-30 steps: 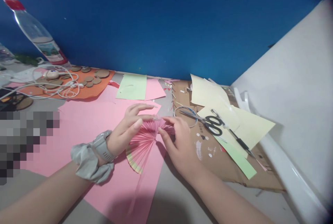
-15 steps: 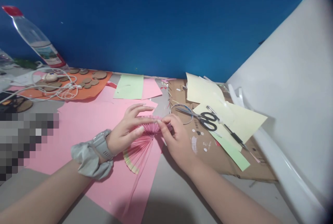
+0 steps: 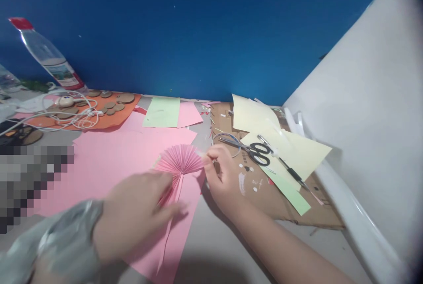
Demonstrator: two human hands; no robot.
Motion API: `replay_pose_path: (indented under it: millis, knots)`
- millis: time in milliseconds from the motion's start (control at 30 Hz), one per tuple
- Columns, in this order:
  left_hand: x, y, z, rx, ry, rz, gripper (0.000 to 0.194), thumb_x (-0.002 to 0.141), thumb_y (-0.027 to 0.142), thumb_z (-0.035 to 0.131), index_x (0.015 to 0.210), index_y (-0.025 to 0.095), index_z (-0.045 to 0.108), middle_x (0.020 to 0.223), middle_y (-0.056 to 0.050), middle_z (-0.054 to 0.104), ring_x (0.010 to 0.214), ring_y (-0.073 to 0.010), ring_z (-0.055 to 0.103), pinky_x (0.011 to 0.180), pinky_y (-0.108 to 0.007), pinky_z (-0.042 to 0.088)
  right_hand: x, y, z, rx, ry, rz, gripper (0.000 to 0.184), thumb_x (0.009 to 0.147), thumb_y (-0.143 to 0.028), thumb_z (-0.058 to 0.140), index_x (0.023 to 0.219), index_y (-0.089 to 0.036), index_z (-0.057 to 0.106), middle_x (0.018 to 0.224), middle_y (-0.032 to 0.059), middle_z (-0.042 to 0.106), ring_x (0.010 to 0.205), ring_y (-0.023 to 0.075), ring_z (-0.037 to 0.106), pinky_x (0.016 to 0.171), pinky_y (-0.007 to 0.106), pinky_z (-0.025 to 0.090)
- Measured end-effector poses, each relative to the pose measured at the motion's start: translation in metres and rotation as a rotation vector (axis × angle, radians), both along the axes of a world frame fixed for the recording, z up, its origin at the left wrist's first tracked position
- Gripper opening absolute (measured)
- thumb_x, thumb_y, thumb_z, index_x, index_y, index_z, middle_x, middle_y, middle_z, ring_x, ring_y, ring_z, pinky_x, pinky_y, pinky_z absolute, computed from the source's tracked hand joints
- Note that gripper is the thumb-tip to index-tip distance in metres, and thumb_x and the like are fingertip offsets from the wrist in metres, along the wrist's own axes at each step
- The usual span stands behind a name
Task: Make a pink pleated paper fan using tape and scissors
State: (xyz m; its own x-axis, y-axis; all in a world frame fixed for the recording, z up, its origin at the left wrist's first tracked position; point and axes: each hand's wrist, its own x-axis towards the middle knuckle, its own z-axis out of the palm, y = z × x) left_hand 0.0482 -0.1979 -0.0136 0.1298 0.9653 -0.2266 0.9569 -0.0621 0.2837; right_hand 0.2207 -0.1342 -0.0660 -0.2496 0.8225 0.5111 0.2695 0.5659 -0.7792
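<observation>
A pink pleated paper fan [image 3: 181,159] is spread in a wide arc, its folds meeting at a centre point. A long narrow pink strip [image 3: 170,235] runs from that point toward me. My right hand [image 3: 223,174] pinches the fan's right edge between thumb and fingers. Over the fan's lower left part is my left hand [image 3: 139,209], smeared by motion. Its thumb stands apart from the fingers, and it covers that section of folds. A grey watch and a scrunchie are on the left wrist. Beneath lies a large pink paper sheet [image 3: 115,156].
On the right, a cardboard sheet [image 3: 280,207] bears black-handled scissors [image 3: 259,154], a pen [image 3: 292,173], cream paper [image 3: 256,112] and a green strip [image 3: 291,191]. At the left stand a bottle [image 3: 49,57], white cables [image 3: 87,116] and orange paper [image 3: 124,114] with cardboard discs. A blue wall [image 3: 198,33] closes the back.
My left hand has moved down toward me and left, off the fan's upper folds, uncovering them. My right hand keeps its pinch at the right edge. The view has shifted slightly.
</observation>
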Motion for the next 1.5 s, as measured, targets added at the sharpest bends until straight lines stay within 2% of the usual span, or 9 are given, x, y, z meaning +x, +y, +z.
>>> replay_pose_path:
  millis: [133, 233, 367, 467, 533, 667, 933, 1100, 1500]
  knots:
    - [0.005, -0.048, -0.017, -0.175, 0.091, 0.023, 0.034, 0.083, 0.049, 0.04, 0.076, 0.022, 0.058, 0.069, -0.007, 0.063, 0.064, -0.028, 0.061, 0.057, -0.036, 0.038, 0.0, -0.003, 0.002, 0.018, -0.028, 0.097, 0.014, 0.09, -0.019, 0.041, 0.077, -0.021, 0.044, 0.079, 0.001, 0.049, 0.079, 0.0148, 0.048, 0.072, 0.03, 0.039]
    - [-0.007, -0.058, -0.027, -0.184, -0.003, 0.029, 0.033, 0.089, 0.037, 0.03, 0.074, 0.023, 0.056, 0.072, -0.006, 0.062, 0.069, -0.0246, 0.06, 0.062, -0.035, 0.04, 0.0, -0.005, 0.002, 0.042, -0.054, 0.135, 0.012, 0.089, -0.019, 0.042, 0.078, -0.021, 0.046, 0.079, 0.0016, 0.051, 0.078, 0.0151, 0.048, 0.073, 0.032, 0.04]
    - [-0.02, -0.04, -0.023, -0.098, -0.209, 0.146, 0.031, 0.089, 0.045, 0.034, 0.079, 0.023, 0.053, 0.079, -0.005, 0.064, 0.076, -0.023, 0.061, 0.069, -0.035, 0.042, 0.001, -0.008, 0.002, 0.079, -0.025, 0.156, 0.01, 0.087, -0.016, 0.044, 0.08, -0.022, 0.047, 0.08, 0.0023, 0.052, 0.078, 0.0157, 0.05, 0.072, 0.032, 0.042]
    - [-0.015, -0.015, -0.023, -0.179, -0.582, 0.238, 0.03, 0.091, 0.045, 0.032, 0.081, 0.021, 0.048, 0.074, -0.002, 0.064, 0.069, -0.0184, 0.062, 0.064, -0.031, 0.045, 0.001, -0.01, 0.004, 0.078, 0.017, 0.184, 0.01, 0.087, -0.015, 0.043, 0.084, -0.022, 0.049, 0.087, 0.0038, 0.056, 0.085, 0.0165, 0.054, 0.077, 0.033, 0.044]
    - [-0.008, 0.002, -0.03, -0.271, -0.89, 0.251, 0.027, 0.092, 0.043, 0.031, 0.087, 0.02, 0.045, 0.072, -0.002, 0.063, 0.059, -0.0154, 0.062, 0.057, -0.029, 0.046, 0.001, -0.011, 0.005, 0.034, 0.012, 0.186, 0.01, 0.089, -0.016, 0.043, 0.085, -0.022, 0.049, 0.093, 0.0047, 0.058, 0.091, 0.0169, 0.055, 0.08, 0.033, 0.044]
    - [0.006, 0.026, -0.045, -0.205, -1.182, 0.222, 0.02, 0.09, 0.039, 0.041, 0.092, 0.019, 0.041, 0.063, 0.003, 0.056, 0.055, -0.0124, 0.058, 0.054, -0.027, 0.048, -0.001, -0.007, 0.004, -0.149, -0.011, 0.142, 0.011, 0.091, -0.022, 0.041, 0.087, -0.022, 0.051, 0.097, 0.0038, 0.06, 0.094, 0.0155, 0.056, 0.081, 0.029, 0.044]
    - [0.01, 0.026, -0.047, -0.12, -1.064, 0.257, 0.022, 0.087, 0.04, 0.047, 0.092, 0.019, 0.044, 0.056, 0.007, 0.049, 0.045, -0.0091, 0.046, 0.047, -0.023, 0.041, -0.005, 0.003, -0.001, -0.346, 0.028, 0.137, 0.013, 0.092, -0.027, 0.041, 0.091, -0.021, 0.053, 0.092, 0.0017, 0.061, 0.086, 0.0133, 0.059, 0.076, 0.026, 0.047]
    - [0.006, 0.028, -0.045, 0.04, -0.88, 0.197, 0.022, 0.088, 0.039, 0.046, 0.085, 0.018, 0.054, 0.074, 0.001, 0.054, 0.067, -0.0124, 0.047, 0.063, -0.025, 0.039, -0.003, 0.001, -0.002, -0.194, -0.058, 0.175, 0.012, 0.091, -0.018, 0.042, 0.086, -0.023, 0.051, 0.101, 0.003, 0.059, 0.097, 0.0153, 0.056, 0.083, 0.03, 0.045]
    - [0.005, 0.024, -0.053, -0.125, -1.226, 0.265, 0.043, 0.094, 0.044, 0.026, 0.062, 0.018, 0.037, 0.051, 0.006, 0.032, 0.048, -0.0074, 0.027, 0.049, -0.023, 0.027, 0.002, 0.003, -0.003, 0.24, -0.297, 0.343, 0.022, 0.081, -0.004, 0.051, 0.098, -0.018, 0.049, 0.117, 0.0073, 0.057, 0.11, 0.0182, 0.048, 0.095, 0.038, 0.039]
